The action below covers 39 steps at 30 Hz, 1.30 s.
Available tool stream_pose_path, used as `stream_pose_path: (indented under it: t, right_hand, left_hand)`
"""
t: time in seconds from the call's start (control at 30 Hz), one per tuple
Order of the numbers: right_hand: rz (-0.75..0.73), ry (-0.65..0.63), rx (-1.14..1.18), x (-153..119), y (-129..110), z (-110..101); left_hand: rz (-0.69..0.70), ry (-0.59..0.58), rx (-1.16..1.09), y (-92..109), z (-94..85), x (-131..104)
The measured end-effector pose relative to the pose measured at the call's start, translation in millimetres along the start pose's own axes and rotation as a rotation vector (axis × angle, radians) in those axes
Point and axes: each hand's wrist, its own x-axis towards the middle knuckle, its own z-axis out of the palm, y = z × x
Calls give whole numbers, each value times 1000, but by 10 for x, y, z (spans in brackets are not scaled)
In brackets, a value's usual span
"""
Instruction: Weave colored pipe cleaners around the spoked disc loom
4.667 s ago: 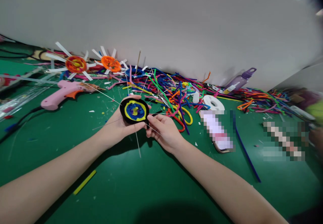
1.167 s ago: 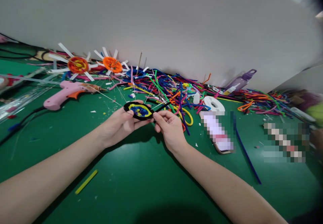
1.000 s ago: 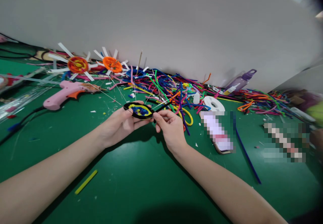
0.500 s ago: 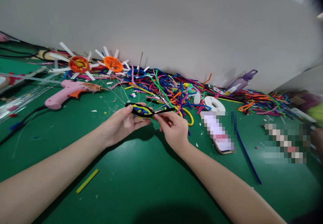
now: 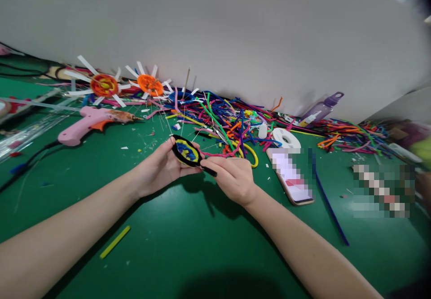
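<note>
A small round piece (image 5: pixel 186 151) with a black fuzzy rim, a yellow ring and a blue and yellow middle is held above the green table. My left hand (image 5: pixel 157 168) grips its left edge, thumb on top and fingers beneath. At its lower right edge, my right hand (image 5: pixel 234 178) is closed with the fingertips at the rim. A black strip end (image 5: pixel 209 171) sticks out from the piece beside the right fingers. Thin glue-like threads stretch up from the piece.
A pink glue gun (image 5: pixel 81 126) lies left, its cord trailing. Orange discs with white strips (image 5: pixel 104 85) and heaped pipe cleaners (image 5: pixel 215 115) line the back. Right are a phone (image 5: pixel 292 182), white ring (image 5: pixel 286 140), purple bottle (image 5: pixel 319 108) and blue stem (image 5: pixel 332 209). A yellow strip (image 5: pixel 115 242) lies in front.
The round piece has tilted so its patterned face shows more. My right hand has turned, and the black strip end now points down to the right instead of out over the hand.
</note>
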Motion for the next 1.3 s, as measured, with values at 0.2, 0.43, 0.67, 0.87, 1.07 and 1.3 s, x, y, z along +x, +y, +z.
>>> stream_pose_path:
  t: [0.2,0.43,0.67,0.87,1.07,1.3]
  right_hand:
    - [-75,164,-89,13,-29,88]
    - [-32,217,-32,40,-67,90]
    - [558,264,387,157,-314,112]
    - [898,266,831,166,-340,139]
    - [694,219,608,132,-294,115]
    - [116,244,-98,84,-150,65]
  left_hand:
    - [-27,-74,-68,29,-9,-2]
    - [-45,-161,-103,26,-9,-5]
    - [-84,-160,-112,21,-37,-4]
    - [-82,-147,-78,19,-12,3]
    - [-73,-128,-88,35,-14,-5]
    - [-12,-116,-119,43,0,-9]
